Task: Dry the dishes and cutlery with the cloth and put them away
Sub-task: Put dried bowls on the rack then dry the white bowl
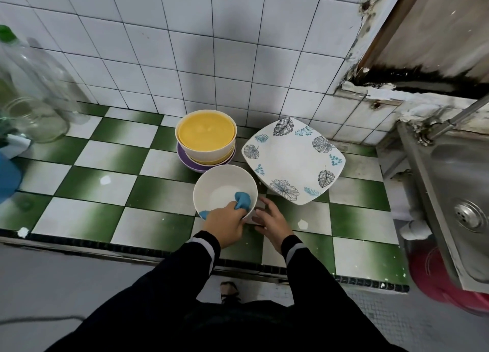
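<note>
Left hand (pixel 225 223) grip clenched on blue cloth (pixel 242 201), pressing it inside white bowl (pixel 225 190) on the desk (pixel 111 182), near the front edge; right hand (pixel 272 220) grip released, fingers spread just beside the bowl, contact unclear.

Risks: bowl not firmly held, so wiping pressure could skid or tip it off the edge; bowl stack (pixel 205 140) and square plate (pixel 293 161) sit close behind, could get knocked.

Count: one cloth; one bowl in hand; stack looks like three or four bowls, can't tell exactly; one leaf-print plate; no cutlery visible.
</note>
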Available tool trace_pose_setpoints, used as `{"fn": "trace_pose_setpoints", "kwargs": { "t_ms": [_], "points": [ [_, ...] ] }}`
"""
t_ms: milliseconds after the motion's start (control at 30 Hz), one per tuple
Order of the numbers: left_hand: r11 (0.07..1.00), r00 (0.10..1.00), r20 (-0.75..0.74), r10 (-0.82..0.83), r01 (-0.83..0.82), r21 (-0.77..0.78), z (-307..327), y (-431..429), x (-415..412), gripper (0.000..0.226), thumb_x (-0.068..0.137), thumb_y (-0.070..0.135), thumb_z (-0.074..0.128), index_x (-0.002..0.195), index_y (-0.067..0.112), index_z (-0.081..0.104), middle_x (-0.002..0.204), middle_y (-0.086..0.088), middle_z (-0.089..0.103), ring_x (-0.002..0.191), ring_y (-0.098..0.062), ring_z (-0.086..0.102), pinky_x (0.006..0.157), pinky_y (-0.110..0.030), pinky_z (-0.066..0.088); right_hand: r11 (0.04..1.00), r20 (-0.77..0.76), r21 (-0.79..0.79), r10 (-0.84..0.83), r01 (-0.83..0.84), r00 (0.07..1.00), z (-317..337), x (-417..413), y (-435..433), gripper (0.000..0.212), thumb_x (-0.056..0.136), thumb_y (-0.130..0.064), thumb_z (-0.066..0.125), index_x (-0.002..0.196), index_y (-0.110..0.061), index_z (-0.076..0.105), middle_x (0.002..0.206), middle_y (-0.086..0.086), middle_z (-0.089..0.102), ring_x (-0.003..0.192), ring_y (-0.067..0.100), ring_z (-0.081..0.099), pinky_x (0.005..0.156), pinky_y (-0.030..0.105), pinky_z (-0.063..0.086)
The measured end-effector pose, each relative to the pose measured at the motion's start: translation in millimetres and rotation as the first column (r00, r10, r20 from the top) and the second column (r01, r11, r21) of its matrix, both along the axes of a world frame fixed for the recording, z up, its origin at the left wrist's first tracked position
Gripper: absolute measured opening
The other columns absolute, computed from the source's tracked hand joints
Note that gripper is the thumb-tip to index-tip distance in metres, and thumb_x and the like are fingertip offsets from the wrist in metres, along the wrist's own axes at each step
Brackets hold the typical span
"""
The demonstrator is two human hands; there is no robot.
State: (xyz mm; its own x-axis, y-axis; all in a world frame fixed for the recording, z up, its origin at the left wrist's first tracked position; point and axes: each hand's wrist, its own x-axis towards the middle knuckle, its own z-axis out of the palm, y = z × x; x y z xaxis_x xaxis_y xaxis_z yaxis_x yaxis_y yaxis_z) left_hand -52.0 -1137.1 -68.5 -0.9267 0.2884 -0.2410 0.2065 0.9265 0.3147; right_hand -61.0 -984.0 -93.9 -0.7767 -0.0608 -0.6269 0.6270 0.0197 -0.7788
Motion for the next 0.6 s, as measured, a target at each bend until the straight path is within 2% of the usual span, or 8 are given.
{"fn": "trace_pose_setpoints", "kwargs": {
  "t_ms": [133,267,400,533,600],
  "points": [
    [0.993,0.997,-0.076,0.015,-0.006,0.115,4.8,-9.1,-0.5,0.023,0.095,0.025,0.051,0.112,0.016,0.063,0.108,-0.009,0.059,0.087,-0.035,0.060,0.065,-0.029,0.034,0.998,-0.005,-0.067,0.017,-0.018,1.000,0.1,0.5,-1.5,0.042,0.098,-0.031,0.061,0.135,-0.040,0.043,0.135,0.003,0.059,0.123,0.025,0.057,0.105,0.044,0.044],
    [0.975,0.994,-0.102,0.049,-0.025,0.219,15.8,-13.8,-7.0,0.023,0.096,0.030,0.049,0.100,0.015,0.066,0.096,-0.009,0.061,0.083,-0.032,0.058,0.063,-0.030,0.033,0.979,0.024,-0.203,-0.028,0.032,0.999,1.4,-3.7,-3.0,0.057,0.095,-0.035,0.063,0.145,-0.044,0.037,0.135,0.003,0.060,0.119,0.027,0.061,0.104,0.048,0.044],
    [0.972,0.994,-0.075,0.082,-0.063,0.224,22.4,-15.5,-14.3,0.021,0.097,0.027,0.050,0.105,0.015,0.066,0.100,-0.009,0.063,0.089,-0.031,0.058,0.067,-0.032,0.039,0.973,0.094,-0.230,0.006,0.015,0.996,6.3,-7.9,-8.2,0.064,0.095,-0.035,0.063,0.145,-0.052,0.027,0.135,0.006,0.056,0.118,0.036,0.059,0.097,0.051,0.049],
    [0.975,0.994,-0.042,0.098,-0.088,0.203,27.3,-19.3,-22.4,0.024,0.099,0.024,0.049,0.113,0.016,0.066,0.105,-0.008,0.065,0.093,-0.028,0.058,0.072,-0.030,0.041,0.973,0.119,-0.230,-0.005,0.033,0.993,12.5,-13.9,-17.6,0.062,0.095,-0.028,0.062,0.144,-0.043,0.027,0.131,0.008,0.050,0.114,0.042,0.059,0.082,0.047,0.058],
    [0.975,0.994,-0.022,0.110,-0.103,0.198,29.3,-22.1,-27.8,0.024,0.098,0.024,0.049,0.114,0.017,0.066,0.106,-0.007,0.067,0.095,-0.027,0.058,0.077,-0.032,0.046,0.977,0.119,-0.206,-0.025,0.049,0.993,15.6,-19.5,-21.2,0.059,0.095,-0.025,0.061,0.143,-0.038,0.028,0.130,0.010,0.050,0.110,0.042,0.061,0.083,0.048,0.058]
  ]
}}
